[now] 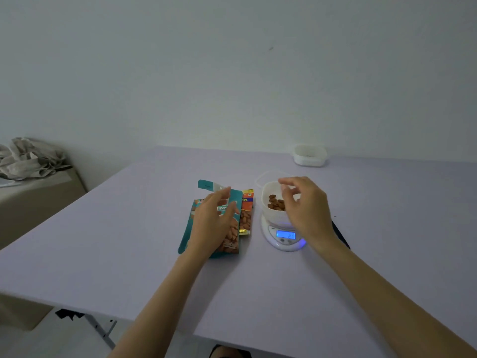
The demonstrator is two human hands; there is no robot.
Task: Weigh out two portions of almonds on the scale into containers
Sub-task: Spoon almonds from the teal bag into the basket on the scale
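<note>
A white container (266, 193) with several almonds (275, 202) in it stands on a small white scale (284, 235) whose blue display is lit. My right hand (305, 205) hovers over the container's right side, fingers loosely curled and pointing down into it; I see nothing held in them. A teal almond bag (231, 240) lies flat to the left, its top torn open. My left hand (215, 223) rests on that bag with relaxed fingers. A second white container (309, 155) sits at the table's far right edge.
An orange almond packet (246, 215) lies between the teal bag and the scale. A clear lid (268, 177) lies behind the scale. A dark object (340, 233) shows under my right forearm. Crumpled cloth (28, 158) lies on a surface beyond the lavender table (129, 241).
</note>
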